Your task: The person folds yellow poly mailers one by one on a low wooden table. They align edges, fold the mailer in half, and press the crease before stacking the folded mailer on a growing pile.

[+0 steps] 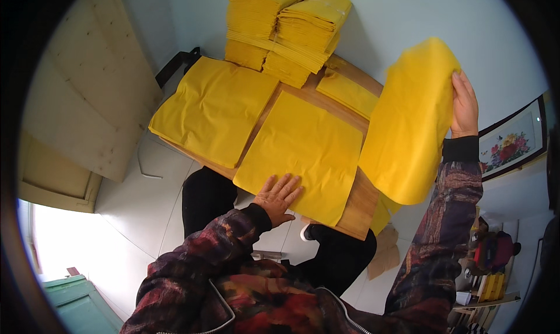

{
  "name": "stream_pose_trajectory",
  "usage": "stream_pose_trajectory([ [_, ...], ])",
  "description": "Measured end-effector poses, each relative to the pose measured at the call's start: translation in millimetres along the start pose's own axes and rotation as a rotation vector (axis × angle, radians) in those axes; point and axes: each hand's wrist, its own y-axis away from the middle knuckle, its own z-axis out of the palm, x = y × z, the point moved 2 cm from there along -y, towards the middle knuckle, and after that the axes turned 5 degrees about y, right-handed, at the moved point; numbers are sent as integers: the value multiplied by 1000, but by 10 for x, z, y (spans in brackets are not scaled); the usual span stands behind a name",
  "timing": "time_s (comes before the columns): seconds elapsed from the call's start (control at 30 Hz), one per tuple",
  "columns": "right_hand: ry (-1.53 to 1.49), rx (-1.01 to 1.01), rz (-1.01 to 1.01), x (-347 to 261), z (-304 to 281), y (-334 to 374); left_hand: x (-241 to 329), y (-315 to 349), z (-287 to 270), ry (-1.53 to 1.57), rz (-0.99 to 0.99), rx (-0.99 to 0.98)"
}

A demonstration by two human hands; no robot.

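Note:
My left hand (279,198) lies flat with fingers spread on the near edge of a yellow sheet (303,153) in the middle of the wooden table. To the right, my right hand (465,105) grips the edge of another yellow sheet (408,118), raised above the table's right side and curving downward. Its thumb is hidden behind the sheet. A flat pile of yellow sheets (216,106) rests on the table's left part. Whether the yellow material is paper or cloth I cannot tell.
Tied bundles of folded yellow material (309,28) stand stacked at the table's back against the wall. A smaller yellow piece (348,92) lies beside them. The wooden table (361,208) ends just before my knees. A wooden panel (87,83) leans at left; a framed flower picture (513,138) is at right.

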Motion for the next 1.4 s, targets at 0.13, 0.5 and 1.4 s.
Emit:
stream_pose_trajectory([
  [0.13, 279, -295, -27, 216, 674, 44, -80, -26, -27, 237, -28, 53],
  [0.5, 1169, -467, -377, 2160, 2263, 1652, -762, -41, -431, 2249, -587, 408],
  [1.4, 1198, -243, -263, 2152, 2316, 1844, -883, -373, -717, 1538, -666, 150],
])
